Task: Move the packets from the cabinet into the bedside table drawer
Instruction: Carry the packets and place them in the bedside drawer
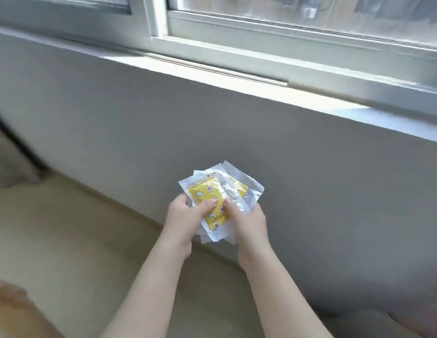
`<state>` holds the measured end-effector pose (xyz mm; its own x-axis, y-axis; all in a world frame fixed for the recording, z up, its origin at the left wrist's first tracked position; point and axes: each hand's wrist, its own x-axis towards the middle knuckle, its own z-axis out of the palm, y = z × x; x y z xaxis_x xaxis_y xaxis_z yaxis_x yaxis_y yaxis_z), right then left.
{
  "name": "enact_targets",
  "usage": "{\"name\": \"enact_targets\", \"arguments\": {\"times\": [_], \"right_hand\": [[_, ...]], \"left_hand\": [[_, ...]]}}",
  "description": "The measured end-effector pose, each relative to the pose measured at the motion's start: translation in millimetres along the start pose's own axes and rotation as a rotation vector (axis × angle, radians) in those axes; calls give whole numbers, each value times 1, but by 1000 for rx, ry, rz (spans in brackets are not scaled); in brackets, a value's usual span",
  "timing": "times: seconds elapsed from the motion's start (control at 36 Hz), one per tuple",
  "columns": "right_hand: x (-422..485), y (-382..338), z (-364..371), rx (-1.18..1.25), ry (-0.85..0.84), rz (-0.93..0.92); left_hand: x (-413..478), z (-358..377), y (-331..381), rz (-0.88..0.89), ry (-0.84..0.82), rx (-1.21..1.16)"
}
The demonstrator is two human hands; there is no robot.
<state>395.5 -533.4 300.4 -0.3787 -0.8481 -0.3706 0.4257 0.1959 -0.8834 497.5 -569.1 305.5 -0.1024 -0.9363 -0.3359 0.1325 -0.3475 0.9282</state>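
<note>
You are facing a grey wall (273,147) under a wide window (298,28), with its pale sill (237,84) running across the upper part of the view and a beige floor (78,228) below. Neither the cabinet nor the bedside table drawer is in view, so I judge you are mid-carry between them. A dark edge at the far left and a blurred brownish shape at the lower left corner are too unclear to name.

Nothing stands between you and the wall, but the wall itself closes off the way ahead — you will likely have to turn to find the drawer.

Both forearms reach forward and meet in front of you. Your left hand (183,215) and right hand (249,223) are each clasped on the packets (219,203), a small fanned stack of clear plastic sleeves with yellow printed contents. The stack is held in the air in front of the wall, resting on nothing. Thumbs press on top and the fingers go underneath — probably because the slick sleeves would slide apart in one hand. The top sleeve sits askew on the ones behind it, so squaring them up may help before you set them down.
</note>
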Motion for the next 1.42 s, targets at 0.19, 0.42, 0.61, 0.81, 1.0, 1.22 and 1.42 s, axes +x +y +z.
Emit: {"name": "enact_targets", "arguments": {"times": [0.19,0.42,0.61,0.81,1.0,1.22,1.42], "right_hand": [[31,39,135,-140,-286,113],[82,70,249,-245,-524,183],[156,61,345,-290,-641,169],[188,74,450,-398,-870,150],[181,120,555,-488,-1063,206],[162,177,727,-518,-1190,204],[140,209,869,-525,-1259,207]], "left_hand": [[33,-123,27,24,337,-131],[89,-210,52,39,594,-224],[175,-253,102,66,682,-278],[217,-324,136,105,863,-360],[231,-425,146,130,1031,-444],[260,-586,190,194,1180,-482],[276,-718,244,216,1221,-477]]}}
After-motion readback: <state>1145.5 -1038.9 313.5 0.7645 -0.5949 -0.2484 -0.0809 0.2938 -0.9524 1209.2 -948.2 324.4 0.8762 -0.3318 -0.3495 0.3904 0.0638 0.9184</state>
